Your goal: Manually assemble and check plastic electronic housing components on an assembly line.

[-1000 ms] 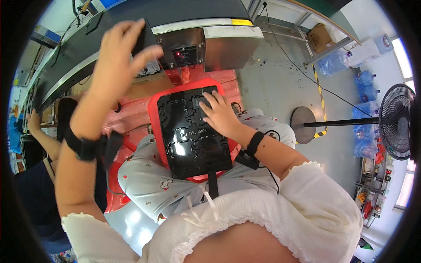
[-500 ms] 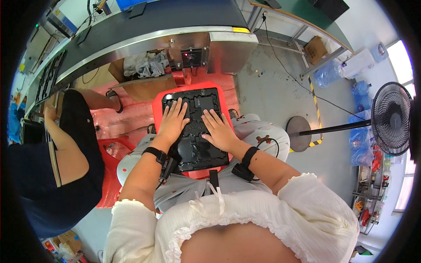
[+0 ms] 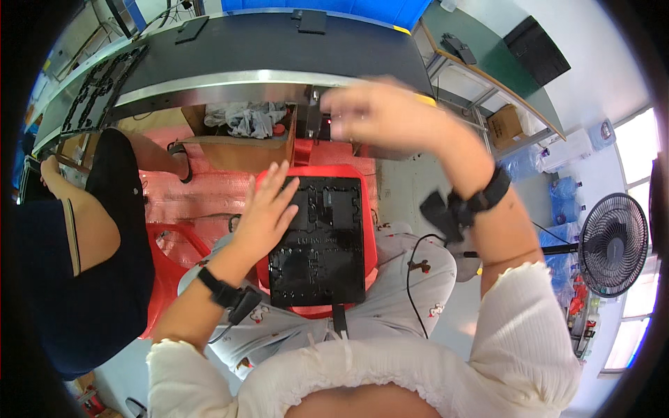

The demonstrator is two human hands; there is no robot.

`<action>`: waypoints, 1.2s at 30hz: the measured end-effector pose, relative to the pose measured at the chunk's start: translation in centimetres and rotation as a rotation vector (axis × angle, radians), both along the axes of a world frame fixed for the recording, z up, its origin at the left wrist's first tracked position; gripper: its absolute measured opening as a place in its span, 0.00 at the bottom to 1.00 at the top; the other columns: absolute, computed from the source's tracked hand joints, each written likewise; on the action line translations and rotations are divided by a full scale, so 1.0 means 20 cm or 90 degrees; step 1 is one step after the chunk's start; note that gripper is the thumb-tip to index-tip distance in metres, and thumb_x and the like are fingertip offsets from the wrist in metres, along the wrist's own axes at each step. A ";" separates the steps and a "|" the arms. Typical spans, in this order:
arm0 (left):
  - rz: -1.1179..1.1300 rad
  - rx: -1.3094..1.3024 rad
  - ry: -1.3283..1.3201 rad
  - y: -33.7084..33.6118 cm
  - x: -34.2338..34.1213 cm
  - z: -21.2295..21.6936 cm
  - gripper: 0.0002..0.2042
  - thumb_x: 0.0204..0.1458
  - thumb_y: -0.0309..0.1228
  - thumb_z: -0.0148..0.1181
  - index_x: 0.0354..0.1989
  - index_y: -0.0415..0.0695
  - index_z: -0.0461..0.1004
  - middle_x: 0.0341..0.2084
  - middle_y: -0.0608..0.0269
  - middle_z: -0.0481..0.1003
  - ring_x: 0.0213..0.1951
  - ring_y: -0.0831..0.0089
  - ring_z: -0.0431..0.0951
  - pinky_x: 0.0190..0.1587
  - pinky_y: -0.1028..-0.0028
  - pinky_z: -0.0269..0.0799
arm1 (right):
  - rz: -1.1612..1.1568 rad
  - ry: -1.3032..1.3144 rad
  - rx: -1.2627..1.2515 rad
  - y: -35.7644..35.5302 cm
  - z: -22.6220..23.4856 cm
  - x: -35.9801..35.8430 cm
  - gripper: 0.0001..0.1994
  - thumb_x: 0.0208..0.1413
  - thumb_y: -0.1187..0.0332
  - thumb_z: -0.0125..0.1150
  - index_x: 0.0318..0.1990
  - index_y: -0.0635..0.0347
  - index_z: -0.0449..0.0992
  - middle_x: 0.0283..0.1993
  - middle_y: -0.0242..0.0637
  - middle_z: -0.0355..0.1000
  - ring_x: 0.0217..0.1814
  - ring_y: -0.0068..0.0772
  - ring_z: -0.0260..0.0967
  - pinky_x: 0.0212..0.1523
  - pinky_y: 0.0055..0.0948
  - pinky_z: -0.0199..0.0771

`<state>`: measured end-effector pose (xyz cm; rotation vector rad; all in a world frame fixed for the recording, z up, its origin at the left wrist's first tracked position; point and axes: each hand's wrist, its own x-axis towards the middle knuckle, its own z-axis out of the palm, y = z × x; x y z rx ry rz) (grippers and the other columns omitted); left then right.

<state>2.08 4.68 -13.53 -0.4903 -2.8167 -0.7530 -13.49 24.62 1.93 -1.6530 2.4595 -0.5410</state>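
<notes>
A black moulded plastic tray (image 3: 327, 258) with shaped hollows lies on a red plastic stool (image 3: 371, 244) between my knees. My left hand (image 3: 268, 212) is open, its fingers spread over the tray's upper left edge; whether it touches is unclear. Away from the tray, my right hand (image 3: 390, 115) is raised near the front edge of the conveyor belt (image 3: 244, 49). Motion smears its fingers, so I cannot tell whether they hold anything. Each wrist wears a black strap with a small box.
On the belt lie a dark flat piece (image 3: 311, 22) and another black moulded tray (image 3: 101, 90). Beneath is a cardboard box (image 3: 240, 152) of grey plastic wrap. A co-worker's leg (image 3: 115, 188) is at left. A standing fan (image 3: 613, 244) and green table (image 3: 481, 42) are at right.
My right hand has lifted off the tray and swung up and forward toward the belt. My left hand has shifted to the tray's left edge. The view has tilted, showing more of the belt.
</notes>
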 end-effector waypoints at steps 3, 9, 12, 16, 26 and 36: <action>0.010 0.039 0.177 -0.13 -0.15 0.34 0.23 0.49 0.25 0.52 0.57 0.44 0.62 0.61 0.53 0.56 0.64 0.55 0.51 0.63 0.56 0.42 | -0.133 0.050 -0.113 -0.14 0.14 -0.40 0.21 0.44 0.58 0.61 0.44 0.61 0.73 0.39 0.45 0.73 0.42 0.41 0.71 0.44 0.35 0.69; 0.056 -0.025 0.418 -0.54 -0.94 0.68 0.17 0.53 0.34 0.52 0.51 0.43 0.68 0.53 0.50 0.64 0.57 0.57 0.62 0.58 0.67 0.55 | -0.264 0.166 0.013 -0.23 0.09 -0.93 0.30 0.40 0.60 0.65 0.55 0.57 0.67 0.56 0.47 0.65 0.58 0.46 0.61 0.55 0.34 0.62; 0.094 -0.192 0.458 -0.80 -1.42 0.64 0.23 0.50 0.41 0.56 0.54 0.46 0.66 0.57 0.49 0.59 0.61 0.54 0.55 0.60 0.63 0.52 | -0.390 0.119 0.195 -0.17 0.10 -0.93 0.31 0.40 0.61 0.65 0.55 0.56 0.67 0.57 0.47 0.64 0.58 0.44 0.61 0.54 0.33 0.63; 0.132 -0.392 0.073 -0.95 -1.77 0.48 0.34 0.50 0.49 0.54 0.65 0.61 0.48 0.65 0.52 0.43 0.66 0.53 0.40 0.65 0.62 0.38 | -0.330 0.322 0.229 0.02 0.17 -0.81 0.21 0.38 0.63 0.64 0.42 0.62 0.73 0.41 0.50 0.71 0.46 0.49 0.67 0.48 0.36 0.67; 0.089 -0.432 -0.298 -0.29 -1.20 0.96 0.41 0.49 0.56 0.51 0.65 0.44 0.45 0.62 0.46 0.51 0.63 0.56 0.51 0.62 0.64 0.46 | -0.205 -0.129 -0.268 0.38 -0.24 0.25 0.17 0.45 0.68 0.60 0.44 0.64 0.70 0.41 0.48 0.70 0.43 0.43 0.69 0.43 0.34 0.67; 0.132 -0.323 0.065 -0.04 -0.80 0.66 0.34 0.52 0.55 0.47 0.57 0.37 0.61 0.56 0.40 0.58 0.57 0.49 0.59 0.57 0.62 0.56 | -0.246 -0.101 -0.010 0.46 -1.11 1.06 0.25 0.42 0.65 0.64 0.51 0.58 0.67 0.51 0.46 0.62 0.54 0.44 0.59 0.49 0.40 0.62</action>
